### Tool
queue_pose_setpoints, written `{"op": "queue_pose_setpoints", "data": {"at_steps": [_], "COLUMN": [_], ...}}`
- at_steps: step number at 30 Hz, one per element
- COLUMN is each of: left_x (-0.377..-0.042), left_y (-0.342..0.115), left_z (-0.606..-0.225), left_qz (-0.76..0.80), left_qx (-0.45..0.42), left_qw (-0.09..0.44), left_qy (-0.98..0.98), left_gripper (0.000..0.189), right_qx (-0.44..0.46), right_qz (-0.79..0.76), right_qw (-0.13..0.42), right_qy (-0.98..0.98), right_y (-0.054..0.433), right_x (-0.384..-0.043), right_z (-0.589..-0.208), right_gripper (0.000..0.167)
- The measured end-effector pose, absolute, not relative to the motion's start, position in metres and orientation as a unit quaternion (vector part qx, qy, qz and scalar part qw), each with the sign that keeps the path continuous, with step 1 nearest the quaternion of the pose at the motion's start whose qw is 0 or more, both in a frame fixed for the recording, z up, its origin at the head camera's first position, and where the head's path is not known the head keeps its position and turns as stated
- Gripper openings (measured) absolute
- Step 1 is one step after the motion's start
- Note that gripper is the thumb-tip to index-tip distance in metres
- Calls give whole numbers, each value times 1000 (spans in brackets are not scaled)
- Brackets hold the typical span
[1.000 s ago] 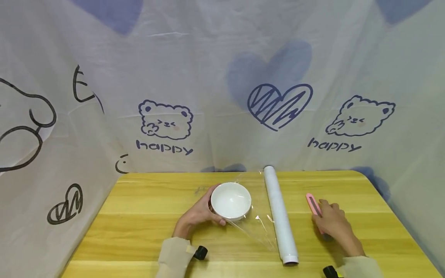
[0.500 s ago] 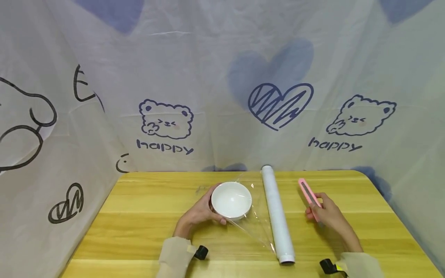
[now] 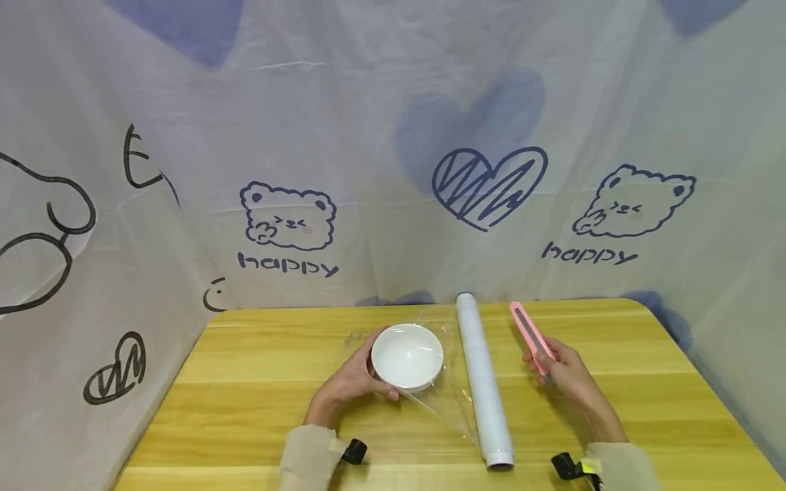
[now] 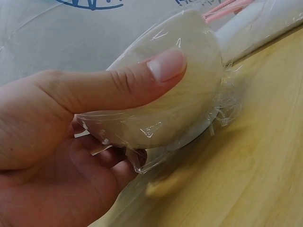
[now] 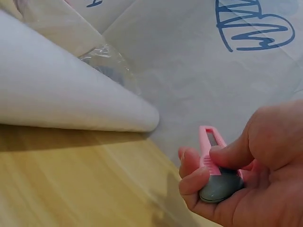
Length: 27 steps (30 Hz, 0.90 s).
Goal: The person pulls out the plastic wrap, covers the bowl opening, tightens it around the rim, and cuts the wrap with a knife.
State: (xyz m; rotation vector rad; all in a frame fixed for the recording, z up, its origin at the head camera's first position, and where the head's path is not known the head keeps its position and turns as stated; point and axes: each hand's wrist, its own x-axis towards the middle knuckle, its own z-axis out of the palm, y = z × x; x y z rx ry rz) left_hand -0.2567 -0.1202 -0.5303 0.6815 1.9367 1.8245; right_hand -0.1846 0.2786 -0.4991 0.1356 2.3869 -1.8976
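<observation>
A white bowl stands on the wooden table, its side held by my left hand. In the left wrist view the thumb lies along the bowl's side over clear cling film, and the other fingers curl beneath. A thin sheet of film stretches from the bowl to a long white cling film roll. Right of the roll, my right hand grips a pink and grey utility knife above the table. Its thumb presses on the knife handle. No blade can be made out.
The yellow wooden table ends at the back against a pale cloth backdrop with drawn hearts and bears. The roll lies lengthwise between the two hands.
My right hand has lifted the utility knife off the table and carried it left toward the roll. The roll has shifted slightly left. My left hand still holds the bowl.
</observation>
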Motion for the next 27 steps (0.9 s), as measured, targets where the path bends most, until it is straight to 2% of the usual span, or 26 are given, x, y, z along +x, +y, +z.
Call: {"op": "queue_pose_setpoints", "data": {"at_steps": [8,18,27], "left_x": [-255,-255,-256], "left_y": [-124,-122,-122], "left_z": [-529,-530,-532], "left_qz": [659,663,660], "left_qx": [248,249,258], "left_qw": [196,199,196], "left_qy": [682,678,678], "left_gripper": [126,128,125], "right_qx": [49,122,145], "right_qz": [-650,-618,-624], "right_qw": [36,24,-4], "right_qy": [757,776,768], "right_y": [272,269,265], "right_x": [-186,-185,-184], "right_z": [-506,-509,-516], "right_gripper": [39,46,51]}}
